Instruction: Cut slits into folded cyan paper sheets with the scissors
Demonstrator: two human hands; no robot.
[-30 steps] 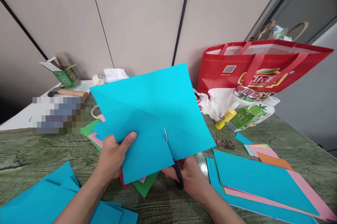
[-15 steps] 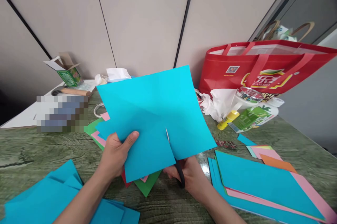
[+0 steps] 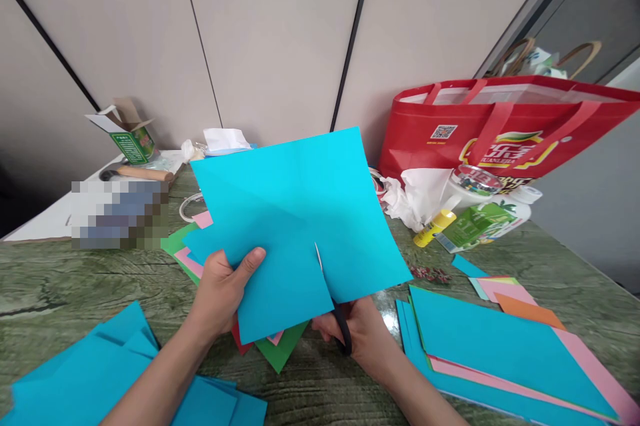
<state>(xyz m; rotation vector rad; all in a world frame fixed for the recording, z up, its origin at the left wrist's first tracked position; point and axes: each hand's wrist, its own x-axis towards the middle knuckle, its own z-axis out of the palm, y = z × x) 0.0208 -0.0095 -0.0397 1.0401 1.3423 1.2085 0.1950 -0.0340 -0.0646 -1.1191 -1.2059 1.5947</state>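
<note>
A bright blue sheet of paper (image 3: 295,206) is held up over the table, tilted toward me. My left hand (image 3: 223,289) grips its lower left part, thumb on the front face and fingers behind. My right hand (image 3: 363,336) is closed round the black handles of a pair of scissors (image 3: 344,333), partly hidden by the paper. One thin blade tip shows in front of the sheet, along a cut running up from its lower edge. Beneath the sheet lie more coloured papers (image 3: 283,349), green, red and pink, mostly covered.
Blue papers (image 3: 70,373) lie at the left front, and a stack of blue and pink sheets (image 3: 500,346) at the right. Behind are a yellow glue stick (image 3: 434,229), crumpled tissue (image 3: 415,196), a red bag (image 3: 425,129), a hammer (image 3: 143,173) and a green box (image 3: 134,143).
The blue sheet's upper left corner has shifted slightly to the right. Both hands and the scissors stay almost in the same place.
</note>
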